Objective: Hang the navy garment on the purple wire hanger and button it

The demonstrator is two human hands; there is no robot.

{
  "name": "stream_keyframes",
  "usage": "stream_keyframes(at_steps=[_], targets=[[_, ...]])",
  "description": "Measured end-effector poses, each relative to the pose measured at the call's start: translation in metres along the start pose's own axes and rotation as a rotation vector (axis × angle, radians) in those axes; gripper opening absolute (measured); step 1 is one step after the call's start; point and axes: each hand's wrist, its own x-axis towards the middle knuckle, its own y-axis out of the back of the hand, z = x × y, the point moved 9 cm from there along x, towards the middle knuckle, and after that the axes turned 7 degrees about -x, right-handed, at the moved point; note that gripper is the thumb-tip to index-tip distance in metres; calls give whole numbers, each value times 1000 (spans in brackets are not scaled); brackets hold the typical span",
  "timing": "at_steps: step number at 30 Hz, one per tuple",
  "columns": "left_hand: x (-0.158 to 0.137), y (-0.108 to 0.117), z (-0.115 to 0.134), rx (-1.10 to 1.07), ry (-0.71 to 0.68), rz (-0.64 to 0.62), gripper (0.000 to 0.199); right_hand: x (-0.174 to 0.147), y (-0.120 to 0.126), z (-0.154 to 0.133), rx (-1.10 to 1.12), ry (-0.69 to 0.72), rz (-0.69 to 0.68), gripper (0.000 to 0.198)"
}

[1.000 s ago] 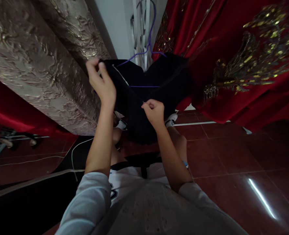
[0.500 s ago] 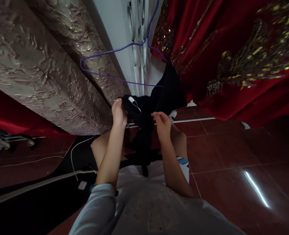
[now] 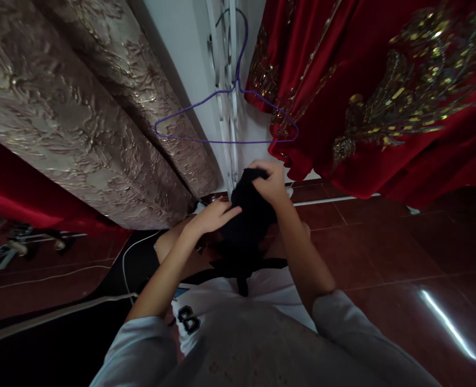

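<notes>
A dark garment (image 3: 251, 207) hangs in loose folds between my knees. Its exact kind does not show. My right hand (image 3: 271, 180) has its fingers closed over the upper edge of the cloth. My left hand (image 3: 216, 215) is open, its fingers stretched towards the garment's left side and the thumb against the dark fabric. Above both hands a purple wire hanger (image 3: 225, 142) hangs with nothing on it. The lower folds merge with the shadow over my lap.
On the left hang beige curtains (image 3: 101, 123) with a crinkled metallic pattern. Red fabric with gold sequins (image 3: 419, 80) hangs on the right. A white metal rack (image 3: 232, 113) stands between them. Red floor tiles (image 3: 354, 231) lie to the right, a white cable (image 3: 125, 258) to the left.
The garment has come off the hanger, which now hangs level. My right hand has risen and grips the cloth; my left hand has let go and moved down.
</notes>
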Motion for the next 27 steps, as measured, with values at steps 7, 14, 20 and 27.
stream_keyframes(at_steps=[7, 14, 20, 27], targets=[[-9, 40, -53, 241, 198, -256, 29, 70, 4, 65, -62, -78, 198, 11], [49, 114, 1, 553, -68, -146, 18, 22, 74, 36, -220, 32, 467, 19], [85, 60, 88, 483, -449, -236, 19, 16, 60, 3, -278, 57, 354, 20], [124, 39, 64, 730, -528, -283, 18, -12, 145, -34, -294, 197, 673, 31]])
